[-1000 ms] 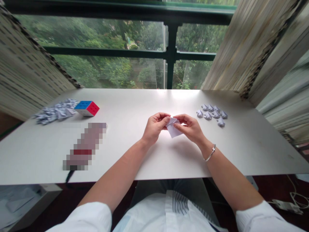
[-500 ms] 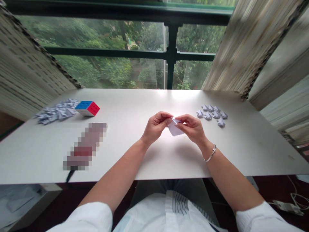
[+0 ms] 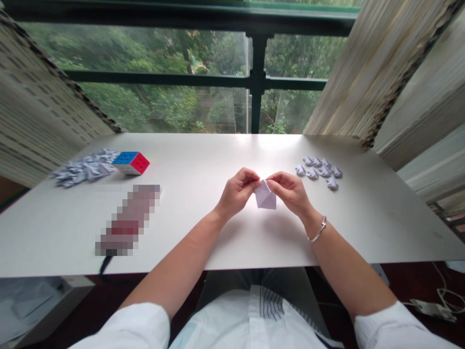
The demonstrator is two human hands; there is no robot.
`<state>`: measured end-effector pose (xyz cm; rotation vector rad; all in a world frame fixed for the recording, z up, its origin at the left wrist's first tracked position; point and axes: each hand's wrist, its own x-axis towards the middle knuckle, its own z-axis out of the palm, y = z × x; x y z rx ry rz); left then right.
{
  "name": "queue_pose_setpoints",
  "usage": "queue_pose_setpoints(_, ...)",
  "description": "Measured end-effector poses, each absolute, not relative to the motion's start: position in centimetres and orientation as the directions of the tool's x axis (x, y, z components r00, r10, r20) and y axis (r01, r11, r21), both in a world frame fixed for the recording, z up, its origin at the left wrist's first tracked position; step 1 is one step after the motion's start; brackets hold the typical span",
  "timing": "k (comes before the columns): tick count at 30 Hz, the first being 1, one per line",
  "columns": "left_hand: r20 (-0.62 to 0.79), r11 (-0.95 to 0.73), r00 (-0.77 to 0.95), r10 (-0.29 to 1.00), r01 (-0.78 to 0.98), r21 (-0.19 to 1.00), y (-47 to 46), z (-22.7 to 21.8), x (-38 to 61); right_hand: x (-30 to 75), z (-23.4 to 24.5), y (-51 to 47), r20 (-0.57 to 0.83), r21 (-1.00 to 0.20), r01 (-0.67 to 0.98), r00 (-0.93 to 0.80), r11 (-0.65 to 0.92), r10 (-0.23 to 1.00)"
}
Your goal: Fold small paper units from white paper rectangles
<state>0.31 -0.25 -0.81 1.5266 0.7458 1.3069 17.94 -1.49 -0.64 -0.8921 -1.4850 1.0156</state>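
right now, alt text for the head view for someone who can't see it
Both hands, left hand and right hand, pinch the top of a small folded white paper above a white table by a window. Folded papers lie right; a paper pile and cube lie left.

One puzzle cube (image 3: 131, 162), two paper heaps (image 3: 84, 168)

White short sleeves (image 3: 127, 327) — silver bracelet (image 3: 318, 230), right wrist.

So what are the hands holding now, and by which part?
A folded paper piece, pinched at its top point by left hand and right hand.
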Motion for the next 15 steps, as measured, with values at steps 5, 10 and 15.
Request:
queue_pose_setpoints(5,0.39,-0.373,0.243,0.888,-0.115,0.921,-0.35,-0.63,0.26,17.97,-0.49,-1.61,0.364,-0.928,0.015,-0.164,0.371,0.917)
queue_pose_setpoints(10,0.354,-0.32,0.243,0.903,-0.168,0.932,-0.39,-0.54,0.36,17.97,-0.5,-1.46,0.406,-0.914,-0.042,-0.121,0.403,0.906)
queue_pose_setpoints(15,0.411,-0.393,0.183,0.893,-0.127,0.911,-0.46,-0.58,0.32,17.97,-0.55,-1.31,0.405,-0.914,-0.05,-0.132,0.402,0.905)
